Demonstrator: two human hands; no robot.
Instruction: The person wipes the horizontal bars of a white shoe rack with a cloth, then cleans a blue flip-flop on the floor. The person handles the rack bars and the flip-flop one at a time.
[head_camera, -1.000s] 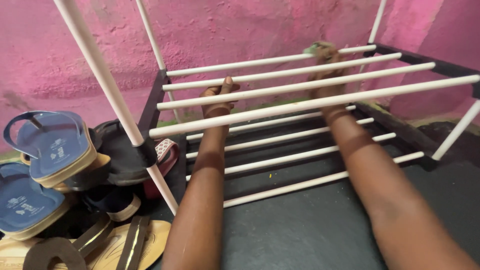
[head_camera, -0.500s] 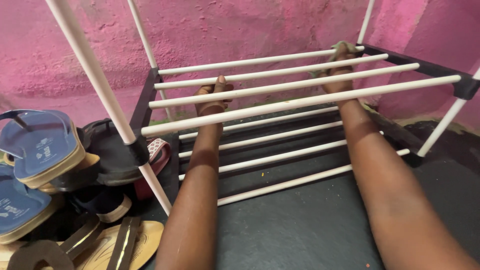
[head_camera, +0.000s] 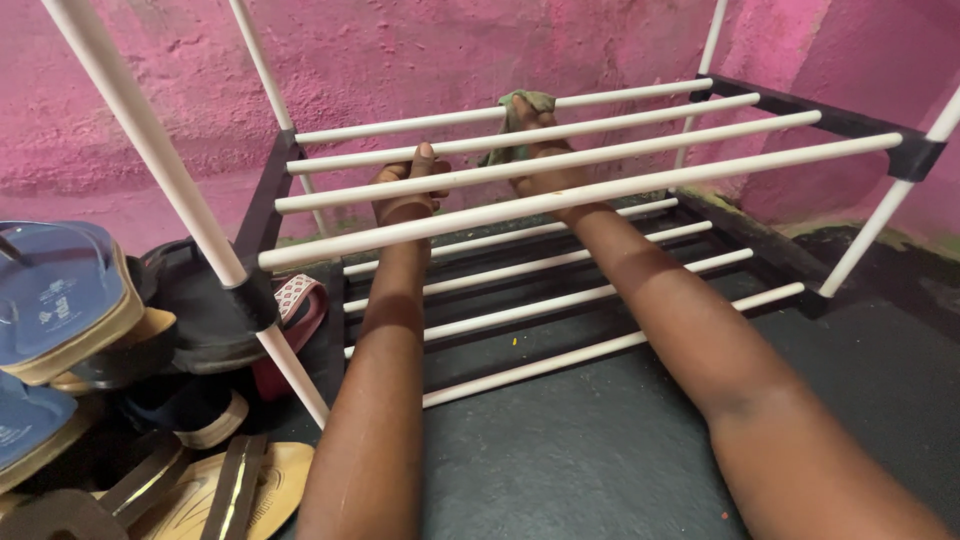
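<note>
Flanking pink wall (head_camera: 450, 50), dark floor (head_camera: 600, 450)

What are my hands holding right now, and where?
Right hand holds a green cloth, bunched over a rack bar. Left hand grips another bar.

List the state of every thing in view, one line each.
Left hand: gripping a white rack rod from below.
Right hand: pressing a green cloth on the rear rods.
White-rod shoe rack: upright, shelves bare.
Blue sandals: heaped beside the rack.
</note>
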